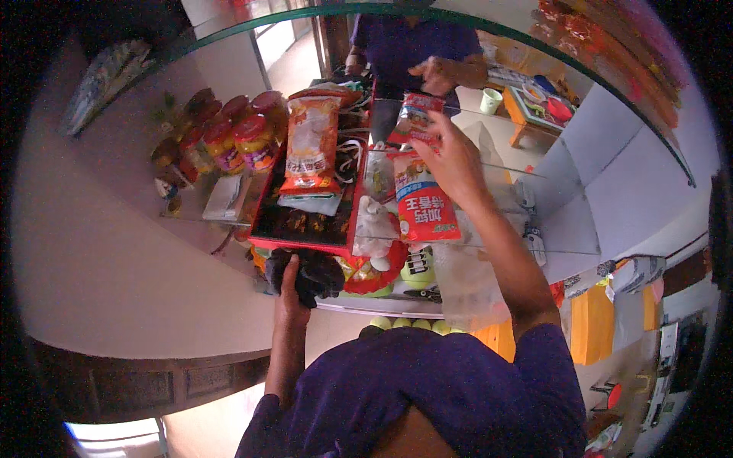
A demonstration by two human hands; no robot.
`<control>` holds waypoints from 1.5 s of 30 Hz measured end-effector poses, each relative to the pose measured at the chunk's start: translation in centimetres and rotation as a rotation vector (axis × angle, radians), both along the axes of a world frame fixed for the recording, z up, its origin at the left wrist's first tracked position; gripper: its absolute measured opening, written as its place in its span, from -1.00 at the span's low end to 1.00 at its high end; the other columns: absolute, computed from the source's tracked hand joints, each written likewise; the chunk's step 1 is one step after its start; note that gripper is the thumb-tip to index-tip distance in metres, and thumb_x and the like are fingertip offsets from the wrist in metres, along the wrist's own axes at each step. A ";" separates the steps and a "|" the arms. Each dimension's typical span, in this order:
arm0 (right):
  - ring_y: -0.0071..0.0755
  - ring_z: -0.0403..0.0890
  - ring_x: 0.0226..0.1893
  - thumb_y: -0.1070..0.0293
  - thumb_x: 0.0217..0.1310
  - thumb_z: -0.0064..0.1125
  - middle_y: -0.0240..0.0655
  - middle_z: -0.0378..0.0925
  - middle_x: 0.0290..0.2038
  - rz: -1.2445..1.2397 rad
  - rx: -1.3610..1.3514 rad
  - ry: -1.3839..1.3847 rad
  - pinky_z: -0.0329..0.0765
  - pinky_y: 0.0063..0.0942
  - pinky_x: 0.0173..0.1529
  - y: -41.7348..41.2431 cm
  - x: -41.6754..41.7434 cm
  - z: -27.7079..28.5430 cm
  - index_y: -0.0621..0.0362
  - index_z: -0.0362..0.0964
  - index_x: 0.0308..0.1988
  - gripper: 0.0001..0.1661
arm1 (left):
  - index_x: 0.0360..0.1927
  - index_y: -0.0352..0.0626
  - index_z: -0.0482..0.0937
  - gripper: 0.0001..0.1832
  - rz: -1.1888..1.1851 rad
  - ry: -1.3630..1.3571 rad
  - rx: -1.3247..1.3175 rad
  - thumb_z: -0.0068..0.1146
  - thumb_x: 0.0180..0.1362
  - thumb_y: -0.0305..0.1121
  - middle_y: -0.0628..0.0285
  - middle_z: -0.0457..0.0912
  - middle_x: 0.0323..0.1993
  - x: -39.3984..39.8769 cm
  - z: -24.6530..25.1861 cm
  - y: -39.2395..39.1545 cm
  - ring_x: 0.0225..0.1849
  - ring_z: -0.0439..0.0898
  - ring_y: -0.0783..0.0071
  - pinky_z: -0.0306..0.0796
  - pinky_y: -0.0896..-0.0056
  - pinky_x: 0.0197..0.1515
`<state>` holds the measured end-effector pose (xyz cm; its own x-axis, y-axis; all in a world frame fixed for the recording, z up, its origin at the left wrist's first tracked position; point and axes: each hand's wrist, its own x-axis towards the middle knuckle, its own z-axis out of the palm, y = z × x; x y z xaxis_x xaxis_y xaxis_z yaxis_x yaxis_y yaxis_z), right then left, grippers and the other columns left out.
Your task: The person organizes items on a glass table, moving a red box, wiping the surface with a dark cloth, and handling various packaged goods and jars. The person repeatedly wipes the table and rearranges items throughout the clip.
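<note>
My left hand (292,289) grips a bunched black cloth (312,275) just below the near edge of a red-rimmed tray (303,243). Higher and to the right, my right hand (452,160) has thumb and fingers apart at the top of a red food packet (426,209). That packet leans upright on a glass shelf and bears printing; whether the fingertips touch it I cannot tell. Inside the tray lies an orange and white snack packet (312,143) beside a white cord (348,160). A crumpled white plastic bag (375,226) sits between the tray and the red packet.
Several red-lidded jars (252,137) and a pale box (226,197) stand left of the tray. Overhead curves a glass shelf edge (366,10). The mirror behind (418,40) reflects my torso and hand. Below are a red scalloped dish (383,275) and a clear plastic bag (472,286).
</note>
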<state>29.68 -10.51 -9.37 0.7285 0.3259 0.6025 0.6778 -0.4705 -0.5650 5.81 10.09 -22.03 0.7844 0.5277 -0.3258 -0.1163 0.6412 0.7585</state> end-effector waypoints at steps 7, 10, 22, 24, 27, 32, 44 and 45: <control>-0.05 0.58 -0.07 -0.25 -0.15 0.26 0.03 0.56 -0.14 -0.044 -0.152 0.259 0.46 -0.26 0.01 15.7 4.8 -2.2 0.32 0.38 -0.01 -0.09 | 0.03 -0.07 0.43 -0.52 0.039 -0.097 0.034 0.13 0.15 0.01 0.23 0.58 -0.12 0.3 -0.1 0.4 -0.13 0.59 0.36 0.48 0.28 -0.07; -0.03 0.57 -0.06 -0.17 -0.18 0.32 0.02 0.55 -0.12 0.039 0.046 0.275 0.46 -0.23 0.01 17.1 4.6 -2.1 0.28 0.42 -0.06 -0.18 | 0.05 -0.07 0.43 -0.47 0.041 -0.113 -0.027 0.08 0.16 0.08 0.25 0.58 -0.10 0.6 -1.4 2.2 -0.12 0.59 0.36 0.49 0.29 -0.06; -0.51 0.56 -0.31 0.13 -0.01 0.28 -0.29 0.56 -0.26 0.347 0.084 0.808 0.53 -0.47 -0.27 -4.2 8.2 1.0 0.28 0.40 -0.03 -0.40 | 0.15 -0.15 0.36 -0.34 -0.080 -0.134 0.072 0.06 0.15 0.13 0.19 0.54 0.01 1.6 1.4 5.9 -0.04 0.57 0.30 0.47 0.26 0.03; -0.52 0.57 -0.33 0.11 -0.02 0.30 -0.26 0.55 -0.26 0.214 0.059 0.882 0.53 -0.47 -0.32 -6.4 9.9 -3.1 0.31 0.39 -0.02 -0.37 | 0.14 -0.16 0.37 -0.35 -0.127 -0.168 0.018 0.07 0.15 0.11 0.18 0.55 -0.01 2.7 1.7 6.1 -0.06 0.58 0.29 0.48 0.25 0.02; -0.52 0.57 -0.38 0.06 -0.02 0.28 -0.22 0.56 -0.29 0.056 0.020 0.667 0.51 -0.45 -0.40 -5.9 9.1 -4.7 0.32 0.39 -0.05 -0.36 | 0.10 -0.19 0.40 -0.43 -0.169 -0.141 -0.014 0.09 0.16 0.01 0.16 0.58 -0.06 2.8 2.0 6.4 -0.09 0.59 0.27 0.48 0.25 -0.01; -0.25 0.61 -0.28 -0.04 0.02 0.19 -0.07 0.58 -0.30 0.004 -0.125 0.572 0.51 -0.37 -0.21 -5.4 7.2 -4.6 0.28 0.39 -0.03 -0.33 | 0.06 -0.23 0.43 -0.53 -0.063 -0.145 -0.057 0.07 0.16 -0.15 0.14 0.60 -0.10 2.4 1.7 6.1 -0.13 0.60 0.27 0.49 0.25 -0.04; -0.17 0.55 -0.06 0.26 0.16 0.14 -0.03 0.46 0.00 0.018 0.027 0.161 0.48 -0.30 0.00 -3.3 -1.9 0.2 0.19 0.18 0.20 -0.35 | 0.10 -0.20 0.38 -0.49 0.050 -0.196 -0.097 0.08 0.14 -0.13 0.14 0.57 -0.06 -0.8 3.1 3.4 -0.08 0.57 0.26 0.46 0.26 0.01; -0.26 0.55 -0.07 0.30 0.18 0.14 -0.05 0.46 0.00 0.133 0.151 0.279 0.50 -0.35 -0.01 -3.2 -3.5 0.3 0.20 0.17 0.21 -0.37 | 0.11 -0.20 0.37 -0.47 0.056 -0.190 -0.097 0.09 0.14 -0.12 0.14 0.57 -0.06 -1.1 3.6 3.0 -0.08 0.57 0.26 0.45 0.27 0.02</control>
<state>26.23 -13.68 -9.06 0.8294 0.3516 0.4342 0.5367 -0.2856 -0.7940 4.72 13.06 -18.46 0.8068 0.5458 -0.2263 -0.2890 0.6985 0.6547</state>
